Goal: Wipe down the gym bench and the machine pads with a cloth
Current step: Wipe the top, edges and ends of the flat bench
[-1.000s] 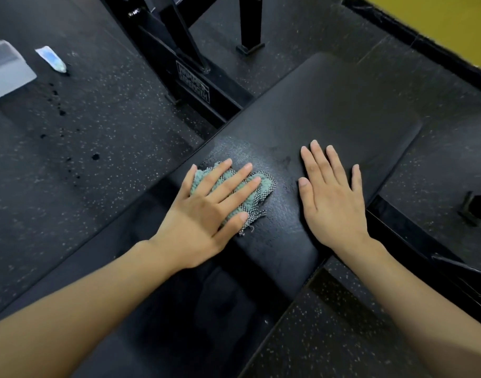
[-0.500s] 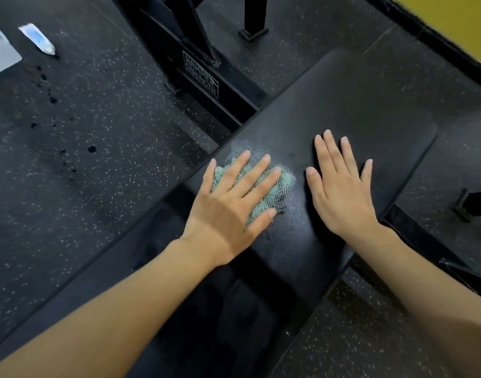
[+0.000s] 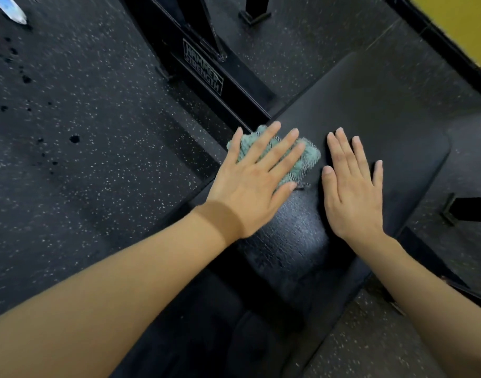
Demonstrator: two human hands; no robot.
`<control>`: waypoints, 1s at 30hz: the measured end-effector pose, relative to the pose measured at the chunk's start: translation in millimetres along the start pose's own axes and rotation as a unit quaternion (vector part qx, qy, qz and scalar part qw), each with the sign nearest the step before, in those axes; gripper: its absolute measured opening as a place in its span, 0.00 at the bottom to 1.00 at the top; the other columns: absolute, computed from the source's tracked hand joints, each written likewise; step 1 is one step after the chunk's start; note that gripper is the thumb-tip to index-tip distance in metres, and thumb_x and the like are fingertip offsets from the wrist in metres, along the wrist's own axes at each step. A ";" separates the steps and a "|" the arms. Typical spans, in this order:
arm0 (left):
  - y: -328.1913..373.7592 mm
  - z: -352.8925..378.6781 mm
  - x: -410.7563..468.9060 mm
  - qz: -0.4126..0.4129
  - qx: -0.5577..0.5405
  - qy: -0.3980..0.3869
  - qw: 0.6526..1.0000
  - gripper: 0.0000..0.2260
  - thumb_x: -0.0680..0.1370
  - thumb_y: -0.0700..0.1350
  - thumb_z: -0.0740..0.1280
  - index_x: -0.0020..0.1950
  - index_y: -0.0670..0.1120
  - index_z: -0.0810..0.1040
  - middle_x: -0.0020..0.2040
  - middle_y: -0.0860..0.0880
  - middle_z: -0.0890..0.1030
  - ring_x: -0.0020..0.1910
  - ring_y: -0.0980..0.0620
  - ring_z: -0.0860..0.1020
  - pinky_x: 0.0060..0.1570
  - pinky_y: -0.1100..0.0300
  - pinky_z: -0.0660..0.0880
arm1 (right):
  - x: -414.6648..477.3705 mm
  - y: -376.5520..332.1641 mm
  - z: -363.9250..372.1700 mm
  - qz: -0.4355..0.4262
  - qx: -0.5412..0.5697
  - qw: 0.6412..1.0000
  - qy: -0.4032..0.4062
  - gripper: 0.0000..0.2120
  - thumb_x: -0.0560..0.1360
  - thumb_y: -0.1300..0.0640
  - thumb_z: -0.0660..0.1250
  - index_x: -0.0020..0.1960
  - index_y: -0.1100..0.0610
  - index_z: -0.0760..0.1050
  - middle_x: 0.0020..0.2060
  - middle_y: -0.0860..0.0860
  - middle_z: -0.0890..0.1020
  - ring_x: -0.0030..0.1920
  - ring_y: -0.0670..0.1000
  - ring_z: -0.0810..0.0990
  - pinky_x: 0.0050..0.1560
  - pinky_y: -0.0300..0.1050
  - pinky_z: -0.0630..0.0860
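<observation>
1. Left fingers [image 3: 277, 151]: straight and spread, flat on the cloth [image 3: 306, 159]. They grip nothing and press the cloth onto the pad [image 3: 384, 110].
2. Cloth: teal, bunched, at the pad's left edge. One corner pokes out past the fingertips toward the other hand.
3. Right fingers [image 3: 343, 151]: straight, close together, flat on bare pad just beside the cloth. They are not touching it and hold nothing.
4. Left hand [image 3: 250, 184]: palm down, wrist over the pad's edge, forearm running back to lower left.
5. Right hand [image 3: 351, 195]: palm down, forearm coming from lower right. Reads as bracing, not wiping.
6. Progress, judged: mid-wipe. The pad nearer the body shows a textured sheen, possibly damp from the cloth, though that is not certain. The far half beyond the hands looks matte and likely remains to do. No other machine pads are in view, so those count as left.
7. Around: black frame [image 3: 203, 69] just beyond the cloth, speckled floor [image 3: 97, 186] with dark spots [image 3: 75, 138] on the left.
</observation>
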State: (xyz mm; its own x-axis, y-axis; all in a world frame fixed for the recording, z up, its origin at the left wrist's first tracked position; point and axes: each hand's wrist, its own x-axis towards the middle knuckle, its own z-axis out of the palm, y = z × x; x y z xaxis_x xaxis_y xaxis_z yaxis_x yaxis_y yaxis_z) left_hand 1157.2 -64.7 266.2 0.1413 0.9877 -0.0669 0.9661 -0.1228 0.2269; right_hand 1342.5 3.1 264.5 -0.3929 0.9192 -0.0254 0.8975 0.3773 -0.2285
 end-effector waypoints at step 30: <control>-7.8 -11.1 82.5 -0.035 -0.088 -0.021 0.995 0.26 0.85 0.55 0.45 0.81 0.52 0.40 0.81 0.54 0.38 0.80 0.50 0.36 0.77 0.42 0.42 | 43.5 35.4 -19.9 -0.086 0.000 0.992 -0.093 0.26 0.83 0.46 0.42 0.81 0.47 0.47 0.80 0.40 0.48 0.79 0.41 0.42 0.77 0.49 0.41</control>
State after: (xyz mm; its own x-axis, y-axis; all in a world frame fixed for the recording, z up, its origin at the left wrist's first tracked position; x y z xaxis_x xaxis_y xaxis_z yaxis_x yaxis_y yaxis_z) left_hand 1158.9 18.8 269.7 0.0880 0.9878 -0.1285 0.9220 -0.0320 0.3859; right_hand 1361.2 58.7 274.7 -0.5707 0.8044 -0.1652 0.8137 0.5269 -0.2454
